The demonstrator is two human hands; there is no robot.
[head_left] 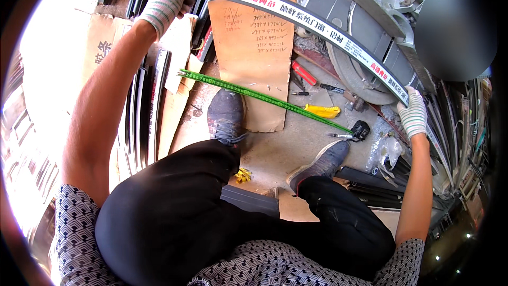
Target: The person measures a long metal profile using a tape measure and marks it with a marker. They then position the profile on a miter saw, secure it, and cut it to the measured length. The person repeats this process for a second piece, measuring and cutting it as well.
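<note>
My left hand [166, 6], in a striped knit glove, is closed round the far left end of a long metal profile strip [317, 25] covered in white printed film. At its other end, lower on the right, my right hand [413, 113] in a matching glove is closed on the strip. The strip is held up across the view, above the floor, and looks bowed in this lens. Below it a green tape measure blade [264, 98] lies pulled out across the floor and a cardboard sheet, ending at its black case [361, 130].
Handwritten marks cover the cardboard sheet [248, 47]. A grey cutting machine [352, 16] stands at the far right. A red-handled tool [304, 73], a yellow-handled tool [323, 111] and a pen [341, 135] lie on the floor. Dark profiles [140, 111] are stacked on both sides.
</note>
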